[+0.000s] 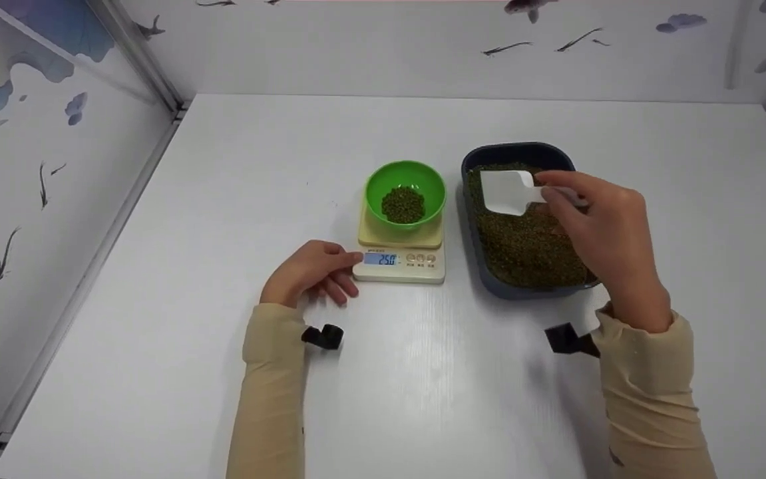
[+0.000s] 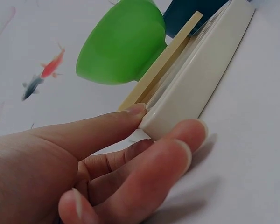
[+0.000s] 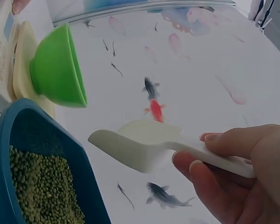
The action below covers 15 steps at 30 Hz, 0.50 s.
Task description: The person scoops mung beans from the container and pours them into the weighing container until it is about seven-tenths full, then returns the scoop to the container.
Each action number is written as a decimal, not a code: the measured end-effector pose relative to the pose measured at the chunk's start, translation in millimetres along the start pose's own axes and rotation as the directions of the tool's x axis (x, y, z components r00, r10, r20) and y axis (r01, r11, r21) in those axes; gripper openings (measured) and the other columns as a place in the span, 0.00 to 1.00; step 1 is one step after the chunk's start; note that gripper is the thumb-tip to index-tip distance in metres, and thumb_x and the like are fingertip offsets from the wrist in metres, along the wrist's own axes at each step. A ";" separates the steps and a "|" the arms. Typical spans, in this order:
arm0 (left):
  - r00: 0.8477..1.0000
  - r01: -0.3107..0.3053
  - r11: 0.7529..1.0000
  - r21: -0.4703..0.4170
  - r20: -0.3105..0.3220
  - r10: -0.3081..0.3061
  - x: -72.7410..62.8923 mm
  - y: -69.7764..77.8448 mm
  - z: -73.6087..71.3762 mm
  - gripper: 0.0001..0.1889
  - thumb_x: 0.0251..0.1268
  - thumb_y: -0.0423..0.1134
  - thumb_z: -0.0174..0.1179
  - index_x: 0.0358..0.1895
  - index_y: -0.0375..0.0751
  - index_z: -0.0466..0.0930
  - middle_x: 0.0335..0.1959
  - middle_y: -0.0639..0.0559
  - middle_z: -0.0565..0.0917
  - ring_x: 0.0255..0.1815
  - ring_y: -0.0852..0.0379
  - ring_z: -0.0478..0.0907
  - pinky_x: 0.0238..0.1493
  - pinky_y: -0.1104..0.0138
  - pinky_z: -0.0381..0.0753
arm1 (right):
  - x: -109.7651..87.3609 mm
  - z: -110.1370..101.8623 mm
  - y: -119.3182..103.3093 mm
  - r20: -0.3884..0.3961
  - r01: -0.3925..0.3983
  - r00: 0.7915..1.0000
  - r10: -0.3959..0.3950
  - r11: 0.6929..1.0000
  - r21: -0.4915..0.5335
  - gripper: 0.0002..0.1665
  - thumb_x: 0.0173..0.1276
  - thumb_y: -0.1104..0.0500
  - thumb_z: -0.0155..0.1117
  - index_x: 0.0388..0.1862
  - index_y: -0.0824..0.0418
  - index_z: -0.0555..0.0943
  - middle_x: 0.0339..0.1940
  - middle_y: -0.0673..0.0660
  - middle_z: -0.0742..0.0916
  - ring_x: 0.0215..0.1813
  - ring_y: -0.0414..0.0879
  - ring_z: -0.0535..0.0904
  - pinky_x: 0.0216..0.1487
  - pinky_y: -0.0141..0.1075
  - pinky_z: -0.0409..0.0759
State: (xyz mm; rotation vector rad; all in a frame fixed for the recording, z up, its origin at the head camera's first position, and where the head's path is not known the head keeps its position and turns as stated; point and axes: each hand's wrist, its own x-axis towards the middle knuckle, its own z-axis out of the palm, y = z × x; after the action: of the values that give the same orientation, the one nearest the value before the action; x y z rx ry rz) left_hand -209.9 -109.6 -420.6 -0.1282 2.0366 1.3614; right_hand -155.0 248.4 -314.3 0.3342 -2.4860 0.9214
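Observation:
My right hand (image 1: 612, 226) pinches the handle of a white scoop (image 1: 506, 193) between thumb and fingers, above a dark blue tub (image 1: 499, 287). No beans show on the scoop in the head view. Small green beans (image 3: 42, 186), like mung beans, fill much of the tub. To its left, a kitchen scale (image 1: 399, 273) bears a green bowl (image 1: 390, 178) with a small heap of the same beans (image 1: 403, 205). The scale's lit display reads 25.0. With its thumb, my left hand (image 1: 316, 269) touches the scale's left edge; its other fingers lie loosely bent beside it.
All of this stands on a white table (image 1: 416, 372). White panels with painted fish and leaves rise behind (image 1: 356, 53) and at the left (image 1: 43, 213). A black camera mount (image 1: 324, 336) sticks out from the left sleeve, another mount (image 1: 566, 339) from the right.

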 end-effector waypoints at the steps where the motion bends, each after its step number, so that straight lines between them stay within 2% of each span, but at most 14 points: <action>1: 1.000 -0.001 1.000 0.003 -0.002 0.001 0.2 0.7 0.1 0.24 0.52 0.57 0.60 0.36 0.37 0.77 0.27 0.40 0.83 0.23 0.47 0.82 0.16 0.69 0.72 | -1.6 -2.6 0.6 -0.007 -0.002 1.000 0.002 1.000 -0.022 0.13 0.64 0.54 0.57 0.47 0.52 0.81 0.27 0.51 0.85 0.17 0.30 0.71 0.20 0.26 0.63; 5: 1.000 -0.002 1.000 0.007 -0.005 0.002 0.5 2.1 0.6 0.24 0.51 0.58 0.60 0.36 0.38 0.77 0.28 0.40 0.83 0.23 0.47 0.82 0.15 0.70 0.70 | -12.5 -13.0 0.7 -0.039 -0.024 0.999 0.019 0.991 -0.128 0.13 0.65 0.55 0.55 0.47 0.53 0.81 0.29 0.51 0.85 0.17 0.30 0.71 0.17 0.26 0.60; 8: 1.000 0.014 1.000 -0.002 0.005 -0.014 0.1 0.8 1.0 0.24 0.50 0.57 0.61 0.37 0.38 0.77 0.28 0.40 0.83 0.24 0.47 0.82 0.16 0.70 0.70 | -22.2 -20.5 0.0 -0.052 -0.045 0.998 0.036 0.983 -0.181 0.13 0.65 0.57 0.55 0.47 0.55 0.81 0.28 0.53 0.86 0.20 0.35 0.76 0.15 0.25 0.59; 11: 1.000 0.019 1.000 -0.004 0.010 -0.019 0.0 -1.1 0.5 0.24 0.50 0.57 0.61 0.37 0.38 0.77 0.28 0.40 0.83 0.24 0.47 0.82 0.16 0.71 0.70 | -27.7 -27.0 0.4 -0.053 -0.063 0.997 0.053 0.978 -0.199 0.14 0.64 0.59 0.54 0.47 0.56 0.81 0.27 0.55 0.86 0.22 0.43 0.79 0.13 0.26 0.57; 15: 1.000 0.004 1.000 0.011 0.005 -0.004 0.3 -0.6 -0.9 0.24 0.50 0.58 0.61 0.36 0.37 0.77 0.28 0.41 0.83 0.24 0.48 0.82 0.16 0.71 0.69 | -29.1 -33.3 2.9 -0.043 -0.091 0.996 0.084 0.974 -0.209 0.15 0.65 0.59 0.51 0.47 0.56 0.81 0.22 0.54 0.85 0.18 0.42 0.76 0.10 0.29 0.53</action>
State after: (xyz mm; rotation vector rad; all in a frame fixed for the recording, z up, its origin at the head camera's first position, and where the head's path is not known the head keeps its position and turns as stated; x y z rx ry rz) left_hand -210.3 -110.5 -421.1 -0.1239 2.0385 1.3460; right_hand -119.7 274.6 -308.3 0.1386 -2.5553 0.6807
